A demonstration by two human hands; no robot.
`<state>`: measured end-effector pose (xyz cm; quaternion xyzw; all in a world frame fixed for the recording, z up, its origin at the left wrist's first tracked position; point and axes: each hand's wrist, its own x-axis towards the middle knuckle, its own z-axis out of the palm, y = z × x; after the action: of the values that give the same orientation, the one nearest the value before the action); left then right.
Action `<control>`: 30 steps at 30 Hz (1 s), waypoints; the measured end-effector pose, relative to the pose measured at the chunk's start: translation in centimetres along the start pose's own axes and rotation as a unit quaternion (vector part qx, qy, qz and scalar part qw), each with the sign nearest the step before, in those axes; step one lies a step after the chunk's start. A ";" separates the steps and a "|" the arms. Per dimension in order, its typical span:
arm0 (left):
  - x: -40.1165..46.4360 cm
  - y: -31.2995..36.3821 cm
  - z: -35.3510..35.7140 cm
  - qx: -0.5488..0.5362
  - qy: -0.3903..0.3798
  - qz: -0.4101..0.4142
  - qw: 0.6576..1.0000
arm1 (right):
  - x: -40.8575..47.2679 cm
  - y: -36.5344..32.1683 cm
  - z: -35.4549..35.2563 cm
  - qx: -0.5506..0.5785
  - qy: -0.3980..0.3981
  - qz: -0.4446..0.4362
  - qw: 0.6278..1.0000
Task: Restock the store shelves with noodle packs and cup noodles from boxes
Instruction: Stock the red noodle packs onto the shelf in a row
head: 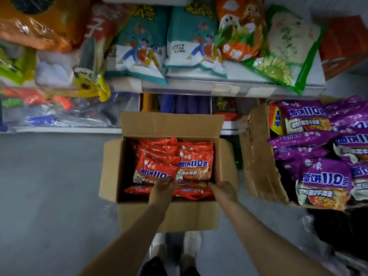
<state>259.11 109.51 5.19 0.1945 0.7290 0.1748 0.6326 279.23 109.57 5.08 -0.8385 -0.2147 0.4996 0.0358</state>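
Note:
An open cardboard box (111, 176) stands on the floor in front of me, filled with several red noodle packs (196, 162). My left hand (162, 191) reaches into the box's near side and its fingers touch the bottom edge of a red pack (154, 170). My right hand (224, 191) is at the near right corner of the box, fingers pointing toward the packs; whether it holds one I cannot tell. A second open box (258, 156) on the right holds several purple noodle packs (326, 178).
Store shelves (199, 84) run across the top, stocked with teal, orange and green snack bags. A lower shelf (59, 129) holds clear-wrapped goods. Grey floor lies to the left. My white shoes (192, 244) show below the box.

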 end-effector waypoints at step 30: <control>13.6 -3.8 4.3 -0.076 -0.025 0.001 0.997 | 12.7 1.9 4.7 0.194 -0.049 -0.034 0.979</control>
<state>261.45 113.13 -8.89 0.1508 0.6972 0.2259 0.6634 281.00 112.16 -8.20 -0.7826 -0.1434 0.5704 0.2041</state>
